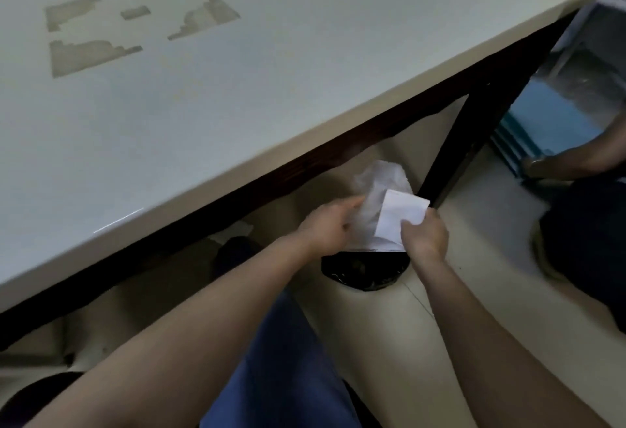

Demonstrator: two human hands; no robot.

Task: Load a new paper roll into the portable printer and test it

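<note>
the fingers of the right hand (pixel 423 234) are pinched closed on the lower edge of a flat white rectangular slip of paper (pixel 401 215), thumb over the near face, so the slip stands up and tilts away from the body. the fingers of the left hand (pixel 327 227) are curled shut on a crumpled, translucent whitish wrapper (pixel 377 183) that bunches up just behind and touching the slip. both are held low, below the table edge and directly above a round bin lined with a black plastic bag (pixel 364 271) on the pale tiled floor (pixel 474 224), which reads as a judgement that the scraps are being gathered over the bin to drop in; the bin's contents are too dark to tell. outward, the bare forearms reach down past a blue-trousered knee (pixel 288 360). the wide pale table top with patchy tan marks (pixel 169 105) carries nothing that shows here; neither the portable printer nor the new paper roll is in view, so where they are cannot be told, and whether the slip is a test print or packaging cannot be told either. at the right edge another person's arm and dark trousers (pixel 582 234) sit beside a dark table leg (pixel 474 129).
</note>
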